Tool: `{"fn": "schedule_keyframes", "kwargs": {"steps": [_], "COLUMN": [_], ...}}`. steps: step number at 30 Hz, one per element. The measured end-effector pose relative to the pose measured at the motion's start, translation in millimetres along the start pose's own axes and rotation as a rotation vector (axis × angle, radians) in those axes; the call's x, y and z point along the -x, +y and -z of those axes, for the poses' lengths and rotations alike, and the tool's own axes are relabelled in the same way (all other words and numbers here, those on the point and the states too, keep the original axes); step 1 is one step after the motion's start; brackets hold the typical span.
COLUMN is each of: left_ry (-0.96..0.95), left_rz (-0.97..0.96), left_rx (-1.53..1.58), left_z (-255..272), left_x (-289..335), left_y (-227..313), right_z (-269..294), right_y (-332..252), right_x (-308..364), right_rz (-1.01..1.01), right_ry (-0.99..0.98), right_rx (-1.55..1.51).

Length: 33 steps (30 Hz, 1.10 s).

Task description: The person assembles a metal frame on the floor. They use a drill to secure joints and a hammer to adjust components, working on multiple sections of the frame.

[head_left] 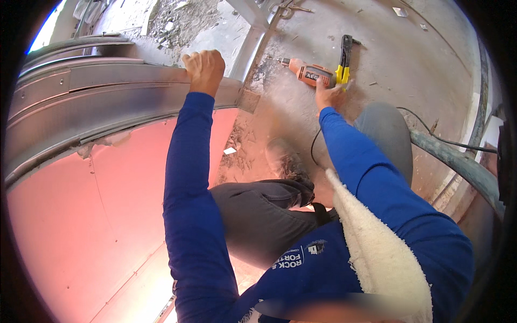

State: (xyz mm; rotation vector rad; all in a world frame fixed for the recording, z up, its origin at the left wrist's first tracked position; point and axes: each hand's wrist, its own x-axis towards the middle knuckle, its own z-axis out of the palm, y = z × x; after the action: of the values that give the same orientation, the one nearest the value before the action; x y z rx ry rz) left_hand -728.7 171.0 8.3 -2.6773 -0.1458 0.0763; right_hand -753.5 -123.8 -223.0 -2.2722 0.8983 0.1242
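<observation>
The floor (393,64) was hard, gray and dusty, with little bits lying on it. A big pink board (97,215) filled the left side, and a long metal beam (134,83) ran along its edge. Past the beam was a pile of broken rubble (180,24). On the right, a thick gray pipe (458,153) slanted by a thin black cord (420,119).

The left hand (203,70) was curled closed over the beam's edge, well apart from the orange drill (309,72). The drill lay at the right hand (329,98), its tip pointing left. That hand touched the drill's back end, with the thumb on its side, but I couldn't tell if the fingers were wrapped around it. A black tool with yellow handles (345,54) lay just beside the drill, its handles close to the right hand's fingers.
</observation>
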Motion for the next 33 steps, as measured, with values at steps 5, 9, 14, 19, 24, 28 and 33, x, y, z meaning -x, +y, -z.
{"fn": "schedule_keyframes", "kwargs": {"steps": [5, 9, 14, 19, 24, 28, 33], "left_ry": [0.145, 0.102, -0.042, -0.174, -0.192, -0.223, -0.242], "left_rz": [-0.132, -0.201, -0.27, -0.233, -0.241, -0.239, -0.262], "left_rx": [-0.103, -0.247, -0.237, -0.226, -0.192, -0.206, -0.217], "left_z": [-18.1, -35.1, -46.9, -48.6, -43.8, -38.8, -37.5], "left_x": [21.0, 28.3, 27.0, 19.3, 18.4, 19.2, 18.6], "left_y": [4.1, 5.6, 6.0, 5.5, 6.1, 7.4, 8.1], "right_z": [-32.7, -33.0, -7.0, 23.5, 23.1, 15.9, 20.2], "right_y": [29.6, 24.6, 19.9, 32.2, 33.2, 28.3, 27.2], "right_x": [-9.8, -5.1, 38.7, 81.6, 105.0, 103.2, 96.8], "right_rz": [-0.185, -0.352, -0.56, -0.552, -0.646, -0.662, -0.672], "right_ry": [-0.323, -0.758, -0.972, -1.158, -1.155, -1.186, -1.197], "right_rx": [-0.247, -0.878, -1.256, -1.035, -1.013, -1.028, -1.029]}}
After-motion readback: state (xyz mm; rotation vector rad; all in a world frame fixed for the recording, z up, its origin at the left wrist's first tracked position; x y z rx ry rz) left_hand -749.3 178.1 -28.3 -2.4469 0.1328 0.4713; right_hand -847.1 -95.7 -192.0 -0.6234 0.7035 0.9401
